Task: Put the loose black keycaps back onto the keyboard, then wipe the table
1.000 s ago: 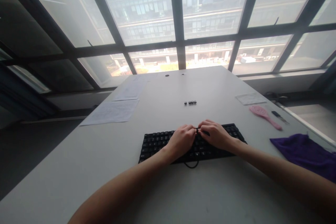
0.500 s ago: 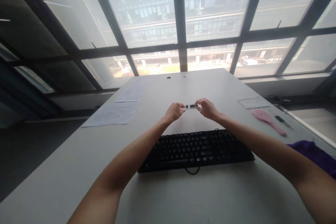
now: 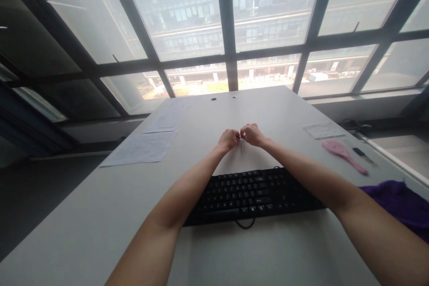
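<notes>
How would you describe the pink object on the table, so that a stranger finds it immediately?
Start at the black keyboard on the white table, then look toward the right edge. The pink brush lies there, between a pale sheet and a purple cloth. It is the only pink thing, with a long handle.

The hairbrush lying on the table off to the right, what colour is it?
Pink: the hairbrush shows best in the head view, beside the purple cloth.
</notes>
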Demonstrator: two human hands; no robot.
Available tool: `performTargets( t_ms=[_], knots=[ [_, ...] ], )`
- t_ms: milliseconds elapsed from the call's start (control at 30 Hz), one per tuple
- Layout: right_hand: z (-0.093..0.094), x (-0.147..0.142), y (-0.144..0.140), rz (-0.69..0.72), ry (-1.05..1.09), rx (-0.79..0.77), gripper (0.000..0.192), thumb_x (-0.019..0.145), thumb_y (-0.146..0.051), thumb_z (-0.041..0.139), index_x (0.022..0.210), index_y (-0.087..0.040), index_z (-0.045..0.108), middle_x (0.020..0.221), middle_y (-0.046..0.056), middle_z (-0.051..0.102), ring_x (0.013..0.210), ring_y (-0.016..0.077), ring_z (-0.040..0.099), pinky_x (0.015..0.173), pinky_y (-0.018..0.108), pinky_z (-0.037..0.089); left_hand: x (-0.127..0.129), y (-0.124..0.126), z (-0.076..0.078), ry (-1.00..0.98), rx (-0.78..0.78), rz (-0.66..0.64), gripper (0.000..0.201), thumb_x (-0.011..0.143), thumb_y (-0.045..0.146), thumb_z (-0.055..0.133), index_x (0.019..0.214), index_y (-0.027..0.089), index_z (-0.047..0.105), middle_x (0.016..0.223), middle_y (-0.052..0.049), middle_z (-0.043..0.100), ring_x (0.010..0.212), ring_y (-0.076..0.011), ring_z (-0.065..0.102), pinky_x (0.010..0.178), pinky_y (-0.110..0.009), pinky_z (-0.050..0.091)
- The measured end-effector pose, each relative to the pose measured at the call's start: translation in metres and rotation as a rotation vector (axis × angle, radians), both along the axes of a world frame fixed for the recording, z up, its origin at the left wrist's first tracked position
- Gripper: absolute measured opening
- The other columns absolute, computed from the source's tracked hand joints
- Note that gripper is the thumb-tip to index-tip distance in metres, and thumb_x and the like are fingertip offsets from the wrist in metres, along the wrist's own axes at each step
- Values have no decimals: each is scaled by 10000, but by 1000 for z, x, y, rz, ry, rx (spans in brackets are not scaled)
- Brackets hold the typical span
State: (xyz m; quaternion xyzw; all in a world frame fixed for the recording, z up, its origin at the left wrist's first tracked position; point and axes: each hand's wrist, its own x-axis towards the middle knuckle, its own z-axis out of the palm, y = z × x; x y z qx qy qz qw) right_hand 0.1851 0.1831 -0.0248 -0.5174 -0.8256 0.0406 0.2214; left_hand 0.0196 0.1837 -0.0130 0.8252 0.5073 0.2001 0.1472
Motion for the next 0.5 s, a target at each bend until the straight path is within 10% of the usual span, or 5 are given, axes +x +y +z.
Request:
performTargets(
  t_ms=[267, 500],
  knots=[
    [21, 25, -66, -36, 244, 81, 77, 857, -175, 671, 848, -198, 744, 909, 43, 766, 883, 192, 683, 840, 296, 470, 1, -73, 24, -184, -72, -86, 152, 813, 178, 687, 920, 190, 795, 851, -28, 784, 800, -161, 731, 756, -235, 556],
    [13, 60, -154, 3, 569, -171, 108, 821, -301, 699, 817, -210, 757, 838, 24, 770, 841, 203, 697, 846, 347, 509, 8, -149, 17, -347, -230, -253, 162, 768, 184, 693, 890, 181, 800, 832, -26, 782, 775, -168, 706, 746, -260, 538]
  ],
)
